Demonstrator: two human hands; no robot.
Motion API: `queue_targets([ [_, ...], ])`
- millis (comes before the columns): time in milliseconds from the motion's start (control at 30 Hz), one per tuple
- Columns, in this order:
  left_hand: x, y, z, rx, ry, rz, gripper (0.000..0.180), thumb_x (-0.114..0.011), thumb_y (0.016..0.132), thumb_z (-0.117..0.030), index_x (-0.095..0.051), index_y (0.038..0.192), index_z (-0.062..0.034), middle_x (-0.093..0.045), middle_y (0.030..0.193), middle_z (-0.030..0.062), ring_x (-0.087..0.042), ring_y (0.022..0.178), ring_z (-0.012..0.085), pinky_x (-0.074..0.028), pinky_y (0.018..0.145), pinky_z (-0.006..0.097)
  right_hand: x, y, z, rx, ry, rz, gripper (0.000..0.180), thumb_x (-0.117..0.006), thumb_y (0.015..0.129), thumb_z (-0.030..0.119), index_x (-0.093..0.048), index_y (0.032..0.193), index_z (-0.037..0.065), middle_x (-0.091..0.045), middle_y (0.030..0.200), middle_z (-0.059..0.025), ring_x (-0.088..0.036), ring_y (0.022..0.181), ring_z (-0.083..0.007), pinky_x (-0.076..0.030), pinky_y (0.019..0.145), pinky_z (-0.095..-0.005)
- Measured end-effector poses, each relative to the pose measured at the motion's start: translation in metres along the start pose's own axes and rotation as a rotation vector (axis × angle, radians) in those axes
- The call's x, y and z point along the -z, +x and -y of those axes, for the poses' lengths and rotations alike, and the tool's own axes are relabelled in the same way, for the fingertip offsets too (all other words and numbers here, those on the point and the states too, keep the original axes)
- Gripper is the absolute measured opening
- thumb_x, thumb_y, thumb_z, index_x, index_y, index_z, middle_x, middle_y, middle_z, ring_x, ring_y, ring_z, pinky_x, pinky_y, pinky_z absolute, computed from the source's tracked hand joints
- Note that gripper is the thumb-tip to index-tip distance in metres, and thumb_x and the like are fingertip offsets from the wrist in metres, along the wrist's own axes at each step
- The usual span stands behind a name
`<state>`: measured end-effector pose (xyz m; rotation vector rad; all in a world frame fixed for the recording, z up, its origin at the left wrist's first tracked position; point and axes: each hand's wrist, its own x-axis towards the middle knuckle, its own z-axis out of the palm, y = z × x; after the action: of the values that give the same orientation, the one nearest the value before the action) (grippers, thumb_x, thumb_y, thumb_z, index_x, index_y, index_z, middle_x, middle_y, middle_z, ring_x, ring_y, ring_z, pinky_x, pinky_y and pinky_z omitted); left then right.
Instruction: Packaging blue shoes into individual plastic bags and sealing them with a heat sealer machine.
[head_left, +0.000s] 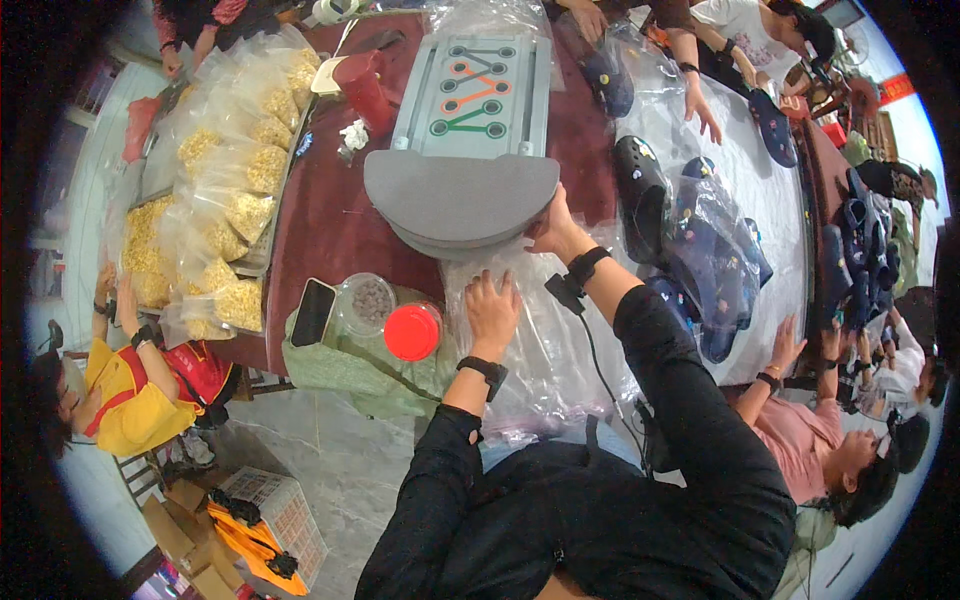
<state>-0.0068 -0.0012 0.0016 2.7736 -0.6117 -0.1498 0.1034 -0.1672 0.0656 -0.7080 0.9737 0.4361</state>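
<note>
In front of me on the dark red table lies a long grey board printed with zigzag lines joining round dots. A dark grey, half-round padded end faces me. My right hand grips the right edge of that end. Below it my left hand rests on a clear plastic bag, fingers apart and holding nothing. The bag spreads from under the board down to my lap. Left of my left hand are a red-lidded jar, a clear tub of small greyish pieces and a phone.
Clear bags of yellow pieces fill the table's left side. A red container stands left of the board. Dark clogs, some bagged, lie on the right. Several people sit around, including one in yellow and one in pink.
</note>
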Motion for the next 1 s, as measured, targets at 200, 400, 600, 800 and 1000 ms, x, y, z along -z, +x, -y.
queue_targets([
  [200,0.006,0.006,-0.018,0.034,-0.033,0.033,0.053,-0.052,0.082,-0.039,-0.045,0.130,-0.0171,-0.039,0.131,0.0198,-0.036,0.119,0.0372,-0.027,0.100,0.050,0.007,0.007,-0.002,0.038,0.011,-0.037,0.096,-0.017,0.072,0.080,-0.020,0.142,0.016,-0.014,0.148,-0.0098,-0.012,0.135,-0.0305,0.003,0.103,-0.0551],
  [400,-0.002,-0.008,-0.014,0.071,-0.040,0.016,0.058,-0.052,0.084,-0.038,-0.038,0.134,-0.0132,-0.027,0.139,0.0228,-0.026,0.126,0.0419,-0.018,0.102,0.055,0.002,0.008,-0.020,0.235,0.177,0.078,0.075,-0.023,0.085,0.066,-0.022,0.141,0.016,-0.023,0.146,-0.0032,-0.016,0.135,-0.0217,-0.010,0.106,-0.0450],
  [600,0.024,-0.064,-0.010,-0.290,-0.086,0.066,0.053,-0.056,0.081,-0.038,-0.047,0.124,-0.0082,-0.034,0.131,0.0256,-0.034,0.118,0.0409,-0.026,0.096,0.054,0.044,-0.044,-0.067,1.153,-0.760,-0.306,0.044,-0.053,0.086,0.033,-0.050,0.116,0.002,-0.051,0.117,-0.0185,-0.046,0.110,-0.0330,-0.036,0.093,-0.0423],
  [800,0.030,-0.126,-0.020,-0.486,-0.155,0.421,0.052,-0.058,0.078,-0.044,-0.049,0.125,-0.0222,-0.033,0.131,0.0270,-0.034,0.117,0.0438,-0.028,0.094,0.055,0.132,-0.110,-0.140,0.822,-1.810,-0.643,0.049,-0.063,0.074,0.026,-0.051,0.119,0.009,-0.037,0.135,-0.0122,-0.035,0.124,-0.0293,-0.029,0.099,-0.0511],
  [1000,0.016,-0.145,-0.035,-0.608,0.038,0.416,0.054,-0.053,0.081,-0.049,-0.039,0.132,-0.0354,-0.012,0.141,0.0307,-0.013,0.127,0.0525,-0.015,0.101,0.061,0.173,-0.092,-0.132,0.873,-1.627,-0.523,0.051,-0.061,0.076,0.024,-0.047,0.123,0.009,-0.035,0.137,-0.0133,-0.035,0.124,-0.0299,-0.031,0.097,-0.0532],
])
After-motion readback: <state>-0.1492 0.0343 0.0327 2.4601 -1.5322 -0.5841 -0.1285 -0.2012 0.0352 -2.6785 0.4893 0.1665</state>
